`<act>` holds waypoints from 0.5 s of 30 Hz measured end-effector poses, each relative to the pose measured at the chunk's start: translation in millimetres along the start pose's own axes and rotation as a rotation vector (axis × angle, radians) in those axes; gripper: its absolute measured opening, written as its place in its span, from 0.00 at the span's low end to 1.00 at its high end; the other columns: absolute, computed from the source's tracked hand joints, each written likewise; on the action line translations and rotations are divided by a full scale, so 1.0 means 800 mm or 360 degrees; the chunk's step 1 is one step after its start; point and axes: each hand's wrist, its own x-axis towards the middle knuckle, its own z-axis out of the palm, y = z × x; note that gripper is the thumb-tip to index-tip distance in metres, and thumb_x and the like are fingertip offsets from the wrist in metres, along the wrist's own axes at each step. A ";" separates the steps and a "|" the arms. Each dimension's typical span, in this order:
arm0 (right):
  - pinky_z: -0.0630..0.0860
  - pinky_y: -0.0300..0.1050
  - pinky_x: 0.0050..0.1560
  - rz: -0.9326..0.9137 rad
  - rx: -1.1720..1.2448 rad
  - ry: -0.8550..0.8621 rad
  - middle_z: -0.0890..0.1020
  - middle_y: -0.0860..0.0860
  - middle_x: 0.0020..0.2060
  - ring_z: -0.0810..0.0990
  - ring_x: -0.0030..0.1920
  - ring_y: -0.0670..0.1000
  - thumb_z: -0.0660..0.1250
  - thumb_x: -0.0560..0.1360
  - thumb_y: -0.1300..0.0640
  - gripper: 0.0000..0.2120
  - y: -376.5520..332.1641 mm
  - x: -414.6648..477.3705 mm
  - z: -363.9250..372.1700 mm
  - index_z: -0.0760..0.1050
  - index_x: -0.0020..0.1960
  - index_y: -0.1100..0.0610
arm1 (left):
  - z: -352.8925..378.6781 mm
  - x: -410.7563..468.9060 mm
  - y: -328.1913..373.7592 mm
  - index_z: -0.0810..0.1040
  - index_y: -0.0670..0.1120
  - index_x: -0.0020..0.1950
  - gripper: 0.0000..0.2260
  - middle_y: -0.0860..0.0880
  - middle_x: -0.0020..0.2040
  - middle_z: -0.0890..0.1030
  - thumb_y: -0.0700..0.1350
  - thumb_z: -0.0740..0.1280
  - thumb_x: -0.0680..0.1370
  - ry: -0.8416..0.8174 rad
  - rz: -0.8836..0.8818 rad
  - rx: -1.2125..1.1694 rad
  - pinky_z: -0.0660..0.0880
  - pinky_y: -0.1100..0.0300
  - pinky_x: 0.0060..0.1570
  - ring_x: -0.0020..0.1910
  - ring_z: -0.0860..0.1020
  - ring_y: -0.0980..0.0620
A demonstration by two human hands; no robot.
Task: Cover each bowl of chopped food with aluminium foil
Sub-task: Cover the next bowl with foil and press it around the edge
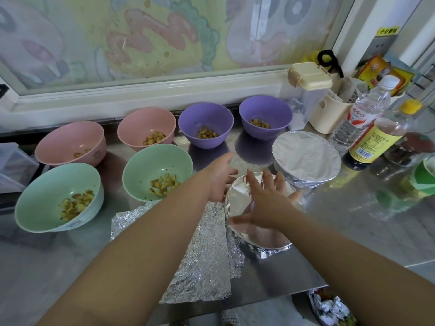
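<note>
A foil-covered bowl [244, 231] stands in front of me on the steel counter [353, 220]. My right hand [266, 203] lies spread over its foil top with fingers straight. My left hand [219, 180] touches the bowl's left rim, fingers relaxed. Behind it to the right sits a second foil-covered bowl [306, 156]. Several uncovered bowls of chopped food stand to the left: two green [58, 196] [155, 170], two pink [70, 142] [146, 128], two purple [206, 123] [266, 116]. Loose foil sheets [202, 260] lie under my left forearm.
Bottles [362, 116] [376, 137], jars, a cream container [329, 114] and a lidded box [308, 76] crowd the back right. A green cup [423, 177] is at the right edge. A window sill runs behind the bowls. The counter's front edge is near the foil sheets.
</note>
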 end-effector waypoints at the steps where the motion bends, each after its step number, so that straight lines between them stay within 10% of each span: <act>1: 0.41 0.86 0.65 0.0065 0.0069 0.0012 0.30 0.52 0.79 0.30 0.78 0.64 0.59 0.48 0.12 0.72 -0.001 0.003 0.004 0.28 0.79 0.40 | -0.005 0.001 -0.006 0.67 0.44 0.75 0.33 0.44 0.65 0.76 0.67 0.52 0.80 0.0054 0.0104 -0.0110 0.74 0.54 0.50 0.57 0.76 0.45; 7: 0.37 0.87 0.63 0.0026 0.0064 0.0100 0.28 0.51 0.79 0.24 0.76 0.63 0.55 0.44 0.10 0.73 0.000 0.018 0.003 0.28 0.78 0.39 | -0.025 -0.008 -0.075 0.75 0.41 0.64 0.15 0.42 0.57 0.80 0.49 0.60 0.83 0.0273 0.0474 -0.0641 0.76 0.55 0.46 0.50 0.79 0.47; 12: 0.41 0.80 0.72 -0.0202 -0.0124 -0.0026 0.35 0.53 0.81 0.28 0.78 0.62 0.52 0.39 0.08 0.77 0.002 0.041 0.004 0.30 0.79 0.39 | -0.036 -0.015 -0.129 0.78 0.43 0.62 0.10 0.41 0.53 0.83 0.40 0.62 0.83 0.0483 0.0468 -0.0091 0.81 0.50 0.51 0.47 0.82 0.43; 15: 0.44 0.77 0.73 -0.0204 -0.0153 -0.0019 0.38 0.54 0.82 0.30 0.79 0.63 0.51 0.40 0.07 0.76 0.005 0.044 0.006 0.31 0.79 0.40 | -0.020 -0.028 -0.142 0.79 0.45 0.58 0.09 0.44 0.43 0.84 0.36 0.61 0.82 0.0350 0.0398 -0.0003 0.79 0.60 0.36 0.37 0.80 0.49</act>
